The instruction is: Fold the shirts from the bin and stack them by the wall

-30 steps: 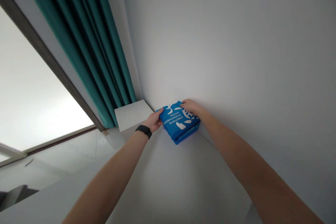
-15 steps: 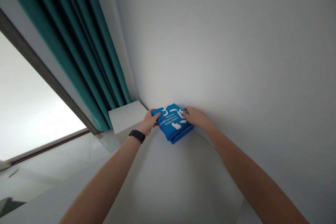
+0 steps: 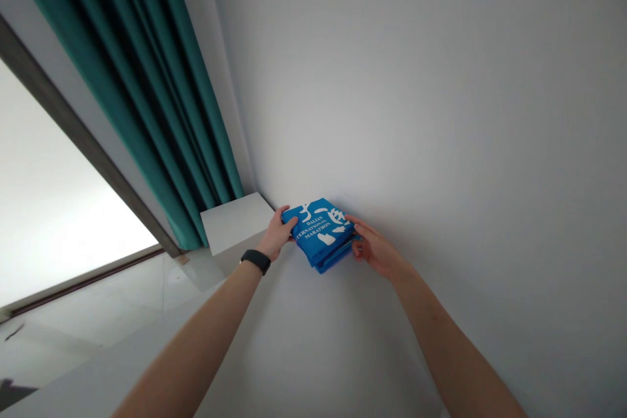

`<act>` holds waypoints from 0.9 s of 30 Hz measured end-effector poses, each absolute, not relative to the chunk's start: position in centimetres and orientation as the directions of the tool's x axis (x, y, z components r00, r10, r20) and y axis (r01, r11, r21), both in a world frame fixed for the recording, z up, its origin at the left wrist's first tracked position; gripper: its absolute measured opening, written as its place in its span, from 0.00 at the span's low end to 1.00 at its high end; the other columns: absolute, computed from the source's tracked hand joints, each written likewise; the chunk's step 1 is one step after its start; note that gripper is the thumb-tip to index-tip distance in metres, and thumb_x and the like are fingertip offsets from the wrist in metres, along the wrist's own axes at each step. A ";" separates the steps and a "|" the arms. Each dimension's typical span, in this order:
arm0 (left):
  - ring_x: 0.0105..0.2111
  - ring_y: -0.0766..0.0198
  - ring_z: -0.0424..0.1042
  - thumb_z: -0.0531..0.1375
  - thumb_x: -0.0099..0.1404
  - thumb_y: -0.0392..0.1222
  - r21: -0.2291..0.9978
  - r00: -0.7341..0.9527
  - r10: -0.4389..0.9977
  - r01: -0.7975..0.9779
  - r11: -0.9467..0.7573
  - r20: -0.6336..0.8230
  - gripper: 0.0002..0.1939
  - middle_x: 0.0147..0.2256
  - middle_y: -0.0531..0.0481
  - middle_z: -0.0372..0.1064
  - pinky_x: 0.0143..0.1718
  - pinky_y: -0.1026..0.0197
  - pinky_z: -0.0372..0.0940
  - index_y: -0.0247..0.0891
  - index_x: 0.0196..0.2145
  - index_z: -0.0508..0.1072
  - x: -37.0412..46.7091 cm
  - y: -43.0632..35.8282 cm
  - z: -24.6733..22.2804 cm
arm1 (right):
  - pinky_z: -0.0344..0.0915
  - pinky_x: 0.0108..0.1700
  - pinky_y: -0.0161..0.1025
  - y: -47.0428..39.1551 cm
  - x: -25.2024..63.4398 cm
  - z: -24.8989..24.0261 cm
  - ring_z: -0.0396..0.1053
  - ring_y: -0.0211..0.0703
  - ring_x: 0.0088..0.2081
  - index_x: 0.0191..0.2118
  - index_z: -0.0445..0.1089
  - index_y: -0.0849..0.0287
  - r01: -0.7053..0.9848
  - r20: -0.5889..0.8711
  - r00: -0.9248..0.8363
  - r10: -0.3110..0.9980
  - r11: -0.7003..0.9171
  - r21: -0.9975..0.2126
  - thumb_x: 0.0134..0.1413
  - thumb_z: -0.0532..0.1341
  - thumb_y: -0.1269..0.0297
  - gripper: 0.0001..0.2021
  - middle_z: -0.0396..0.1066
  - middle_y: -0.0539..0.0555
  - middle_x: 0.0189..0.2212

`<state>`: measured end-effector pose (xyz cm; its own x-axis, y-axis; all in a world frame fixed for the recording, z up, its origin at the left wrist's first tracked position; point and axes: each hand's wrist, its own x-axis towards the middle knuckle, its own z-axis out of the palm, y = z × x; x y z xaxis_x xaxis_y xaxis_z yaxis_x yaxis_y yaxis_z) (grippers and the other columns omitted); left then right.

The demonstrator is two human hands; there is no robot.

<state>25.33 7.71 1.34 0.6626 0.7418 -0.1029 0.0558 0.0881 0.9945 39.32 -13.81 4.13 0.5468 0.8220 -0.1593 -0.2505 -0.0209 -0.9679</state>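
A folded blue cloth item (image 3: pixel 321 232), printed in white with "DALIAN INTERNATIONAL MARATHON", is held between my hands; I cannot tell whether it is a bag or a garment. Several layers show along its near edge. My left hand (image 3: pixel 279 234) grips its left side, thumb on top and the other fingers partly hidden beneath. At the right corner, my right hand (image 3: pixel 375 248) has one or two fingers stretched along the top edge. Its lower fingers curl in beside the stacked layers. A black wristband (image 3: pixel 255 261) circles my left wrist.
A pale wall (image 3: pixel 416 78) rises close behind the cloth. To the left stands a white box-like surface (image 3: pixel 238 219), below a green curtain (image 3: pixel 161 78). Further left are a bright window or door opening (image 3: pixel 59 196) and a light tiled floor (image 3: pixel 112 300).
My right hand has shifted its hold from thumb on top to fingers along the right edge, moving slightly down. My left hand keeps its grip, and the cloth has shifted slightly left.
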 end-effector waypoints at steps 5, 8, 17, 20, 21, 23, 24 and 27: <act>0.33 0.63 0.73 0.64 0.61 0.44 0.997 0.663 0.745 0.034 0.067 -0.073 0.30 0.47 0.40 0.71 0.28 0.62 0.71 0.45 0.58 0.61 25.6 7.5 2.3 | 0.57 0.19 0.31 -13.3 38.8 4.0 0.58 0.33 0.19 0.51 0.68 0.52 -0.324 -0.145 0.602 0.785 0.075 -0.943 0.55 0.58 0.60 0.18 0.61 0.44 0.22; 0.30 0.64 0.73 0.63 0.62 0.42 0.999 0.646 0.762 0.023 0.041 -0.046 0.28 0.44 0.41 0.72 0.26 0.63 0.70 0.44 0.58 0.61 26.3 7.4 2.9 | 0.57 0.18 0.31 -12.9 39.0 4.0 0.59 0.33 0.19 0.49 0.68 0.53 -0.370 -0.134 0.616 0.776 0.134 -0.919 0.54 0.58 0.63 0.16 0.63 0.45 0.23; 0.22 0.68 0.69 0.64 0.61 0.42 0.991 0.614 0.788 0.129 -0.038 -0.050 0.26 0.35 0.46 0.71 0.21 0.66 0.66 0.39 0.55 0.63 27.9 7.9 2.4 | 0.58 0.19 0.31 -12.9 39.2 3.0 0.66 0.35 0.24 0.50 0.65 0.50 -0.344 -0.184 0.671 0.719 0.081 -0.936 0.51 0.57 0.64 0.18 0.67 0.48 0.30; 0.18 0.70 0.66 0.64 0.60 0.42 0.985 0.606 0.795 0.158 -0.075 -0.036 0.28 0.33 0.48 0.69 0.16 0.68 0.60 0.38 0.56 0.62 27.3 8.3 2.2 | 0.57 0.20 0.31 -13.6 39.2 2.4 0.66 0.35 0.26 0.51 0.66 0.47 -0.286 -0.159 0.696 0.700 0.068 -0.956 0.49 0.58 0.63 0.21 0.68 0.48 0.34; 0.17 0.70 0.66 0.64 0.60 0.41 0.983 0.607 0.794 0.162 -0.087 -0.030 0.28 0.32 0.49 0.68 0.15 0.68 0.58 0.38 0.56 0.62 27.1 8.4 2.2 | 0.56 0.20 0.31 -13.8 39.2 2.1 0.66 0.35 0.26 0.51 0.66 0.47 -0.280 -0.151 0.704 0.694 0.076 -0.957 0.48 0.59 0.64 0.22 0.68 0.48 0.36; 0.17 0.70 0.66 0.62 0.62 0.41 0.981 0.615 0.788 0.166 -0.103 -0.021 0.24 0.31 0.50 0.67 0.14 0.69 0.56 0.38 0.55 0.63 26.9 8.6 2.1 | 0.57 0.22 0.31 -14.2 39.1 1.6 0.67 0.34 0.28 0.52 0.67 0.47 -0.273 -0.135 0.718 0.683 0.097 -0.957 0.46 0.59 0.64 0.23 0.68 0.49 0.41; 0.18 0.70 0.66 0.61 0.62 0.41 0.980 0.621 0.784 0.166 -0.109 -0.018 0.22 0.31 0.50 0.67 0.14 0.70 0.56 0.38 0.53 0.65 26.8 8.6 2.1 | 0.58 0.23 0.31 -14.3 39.0 1.4 0.67 0.34 0.29 0.52 0.67 0.47 -0.265 -0.126 0.725 0.677 0.105 -0.959 0.46 0.59 0.63 0.23 0.68 0.49 0.43; 0.18 0.69 0.66 0.60 0.63 0.41 0.979 0.627 0.779 0.164 -0.121 -0.008 0.15 0.29 0.51 0.66 0.15 0.69 0.56 0.37 0.47 0.69 26.9 8.6 1.7 | 0.60 0.25 0.32 -14.3 38.8 1.1 0.67 0.35 0.31 0.53 0.67 0.47 -0.226 -0.097 0.746 0.659 0.112 -0.968 0.45 0.58 0.62 0.25 0.66 0.50 0.46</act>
